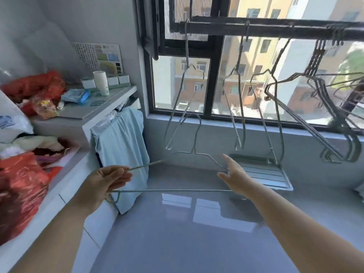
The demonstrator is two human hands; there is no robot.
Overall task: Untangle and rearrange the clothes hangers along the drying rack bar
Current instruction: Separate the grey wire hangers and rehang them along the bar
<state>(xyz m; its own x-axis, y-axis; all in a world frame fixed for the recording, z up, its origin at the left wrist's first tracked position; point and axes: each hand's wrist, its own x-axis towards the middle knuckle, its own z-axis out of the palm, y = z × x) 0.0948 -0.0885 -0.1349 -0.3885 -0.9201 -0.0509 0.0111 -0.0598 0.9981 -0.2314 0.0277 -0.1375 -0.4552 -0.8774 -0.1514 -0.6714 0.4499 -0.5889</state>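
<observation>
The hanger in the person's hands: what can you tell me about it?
The held hanger is thin pale green wire, a triangle held low over the floor. Its hook curves up among the wires of the leftmost hanging hanger. The left hand pinches its left shoulder; the right hand touches the right corner with straight fingers.

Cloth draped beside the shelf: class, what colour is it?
The cloth is pale blue, seen best in the head view.

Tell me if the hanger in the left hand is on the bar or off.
Off. The hanger sits well below the bar, pinched by the left hand; its hook seems caught in the leftmost hung hanger.
</observation>
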